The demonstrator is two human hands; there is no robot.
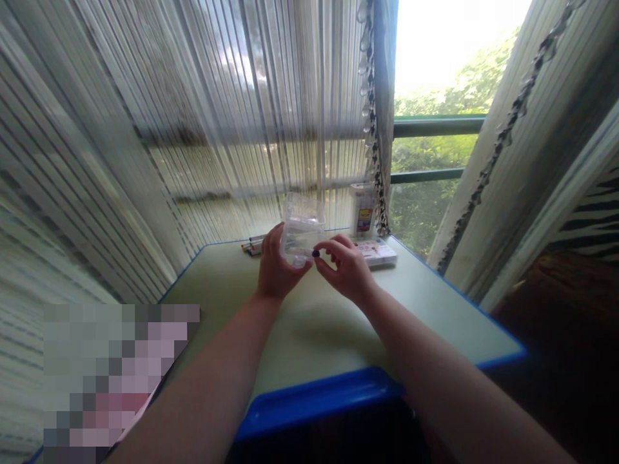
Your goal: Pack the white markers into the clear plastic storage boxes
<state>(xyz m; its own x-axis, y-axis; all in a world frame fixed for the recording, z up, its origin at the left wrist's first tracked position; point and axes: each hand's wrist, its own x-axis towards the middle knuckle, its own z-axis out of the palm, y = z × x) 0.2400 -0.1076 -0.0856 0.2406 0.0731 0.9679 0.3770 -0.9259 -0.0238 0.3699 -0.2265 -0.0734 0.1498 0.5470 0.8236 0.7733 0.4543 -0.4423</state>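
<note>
Above the far part of the table, my left hand [276,265] is wrapped round a clear plastic container [304,227], which is tilted, its transparent walls facing me. Close to the container's lower right corner is my right hand [344,263], with thumb and index finger pinching a small dark round piece [316,253]. That piece is too small to name more exactly. Whether it touches the container I cannot tell.
Several markers [254,245] lie behind my left hand. A flat white box [380,251] and an upright clear tub with a label [362,209] stand at the back right. The pale table [309,335] has a blue edge; striped curtains [217,129] hang behind it.
</note>
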